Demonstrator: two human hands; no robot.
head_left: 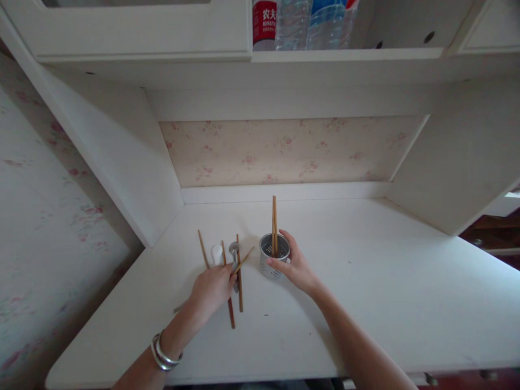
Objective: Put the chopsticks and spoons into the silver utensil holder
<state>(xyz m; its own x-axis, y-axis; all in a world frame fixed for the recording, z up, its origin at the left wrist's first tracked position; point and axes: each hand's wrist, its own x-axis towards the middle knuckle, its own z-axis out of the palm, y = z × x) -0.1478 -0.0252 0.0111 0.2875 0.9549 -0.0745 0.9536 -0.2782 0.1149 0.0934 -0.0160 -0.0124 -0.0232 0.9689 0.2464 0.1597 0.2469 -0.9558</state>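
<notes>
My right hand [294, 265] is wrapped round the side of a grey perforated utensil holder [271, 269], which stands upright on the white desk. A pair of wooden chopsticks [274, 222] rises out of the holder. To its left, my left hand [215, 287] is closed on a chopstick [246, 258] whose end points up and right toward the holder. Around and under that hand lie a metal spoon [234, 248], a white spoon [216, 253] and several loose chopsticks [240, 295]. My fingers hide parts of them.
The white desk [385, 281] has raised side panels and a floral-papered back wall [280, 151]. Overhead, a shelf [349, 54] holds several plastic bottles [327, 24]. Small dark specks lie near the desk's middle.
</notes>
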